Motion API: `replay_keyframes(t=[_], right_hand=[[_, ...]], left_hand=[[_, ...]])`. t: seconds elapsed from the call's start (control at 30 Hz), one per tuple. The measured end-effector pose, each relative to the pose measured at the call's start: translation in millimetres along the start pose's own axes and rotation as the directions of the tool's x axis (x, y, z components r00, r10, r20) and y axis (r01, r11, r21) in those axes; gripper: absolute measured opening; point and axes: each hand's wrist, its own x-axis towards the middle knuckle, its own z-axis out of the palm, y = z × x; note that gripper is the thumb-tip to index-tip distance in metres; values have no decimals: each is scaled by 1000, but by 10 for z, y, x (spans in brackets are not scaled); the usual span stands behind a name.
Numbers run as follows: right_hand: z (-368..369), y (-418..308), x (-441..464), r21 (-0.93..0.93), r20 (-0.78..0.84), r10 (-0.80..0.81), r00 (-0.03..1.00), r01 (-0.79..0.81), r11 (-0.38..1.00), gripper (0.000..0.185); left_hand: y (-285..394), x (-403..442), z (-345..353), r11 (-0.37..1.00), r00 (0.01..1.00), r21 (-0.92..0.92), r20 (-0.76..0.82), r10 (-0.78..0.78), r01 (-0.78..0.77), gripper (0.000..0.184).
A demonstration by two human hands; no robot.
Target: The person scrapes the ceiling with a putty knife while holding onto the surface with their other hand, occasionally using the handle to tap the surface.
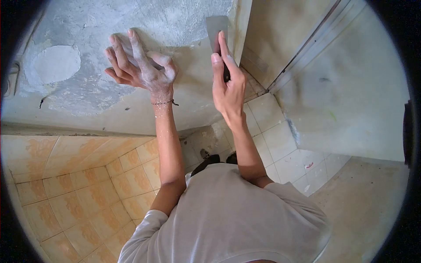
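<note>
My left hand (142, 65), coated in white dust, rests with its fingers spread against a scraped, patchy grey-white wall (96, 22). A putty knife (216, 27) is held in my right hand (230, 85), with its broad metal blade pointing away from me. The forefinger lies along the blade and the thumb presses near the dark handle, most of which my hand hides. The blade is by the wall's right edge; I cannot tell whether it touches. Left of my left hand, a rounded, smooth white patch (57, 64) stands out on the wall.
An orange-patterned tiled surface (87, 193) lies at lower left. White floor tiles (267, 111) run between the wall and a pale panel (346, 96) at right. A metal fitting (12, 79) sits at the far left. My shoe (205, 153) shows below.
</note>
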Motion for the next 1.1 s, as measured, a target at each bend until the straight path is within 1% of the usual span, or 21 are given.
replay_keyframes(t=[0.03,0.1,0.2,0.27,0.37,0.43,0.5,0.53,0.6,0.67,0.7,0.73,0.77,0.83,0.87,1.0,1.07,1.1], right_hand=[[17,29,17,-2,1,-3,1000,3,1000,46],[59,29,37,22,-57,-42,997,43,999,47],[12,-31,-15,-4,-40,-14,999,14,1000,47],[34,10,17,-23,-56,-38,998,37,999,46],[83,21,43,-26,-77,-56,995,54,998,46],[89,13,-16,-9,-91,-54,994,54,999,46],[45,14,-40,-32,-24,-14,1000,14,999,47],[37,26,37,-34,-26,-22,999,21,999,47],[31,16,196,5,-87,10,996,-10,1000,51],[47,37,128,22,-89,22,996,-20,1000,51],[57,26,144,39,-95,19,995,-16,999,51],[-9,-71,0,15,17,171,985,-172,985,50],[7,-68,28,17,18,161,987,-161,987,50],[44,-59,-10,52,10,109,994,-109,993,50],[47,-104,-9,130,25,152,988,-154,980,50],[61,-34,-54,92,3,125,992,-125,988,49],[57,-35,-32,36,-12,75,997,-75,997,48],[87,-27,-7,36,-11,68,998,-68,997,48]], left_hand=[[15,-4,-8,1000,1000,2,5,-3,3,63],[-16,-15,10,1000,1000,7,8,-2,2,63],[-28,-39,-13,1000,1000,12,18,4,-4,63],[-7,4,18,1000,1000,8,2,6,-6,64],[6,-11,-12,1000,1000,27,25,-12,11,63],[-12,-9,-2,999,1000,-38,-4,7,-7,64],[-6,-16,-19,1000,1000,-16,6,-8,8,64],[8,-8,-2,1000,1000,4,13,-25,25,63],[3,-9,15,1000,1000,8,15,-23,23,63],[-11,-33,-25,1000,999,18,30,-14,14,63],[-10,-35,-12,1000,1000,-12,3,4,-4,63],[-8,-11,22,999,999,-39,-34,18,-20,63],[-4,10,37,999,999,-38,-45,18,-20,63],[13,-7,3,1000,1000,6,2,-17,17,64],[10,-5,9,1000,1000,2,3,-15,15,64],[-6,-28,-18,1000,1000,13,19,-9,9,64],[-3,-1,8,1000,1000,16,7,-6,6,64],[-2,3,8,1000,1000,6,4,-11,11,63]])
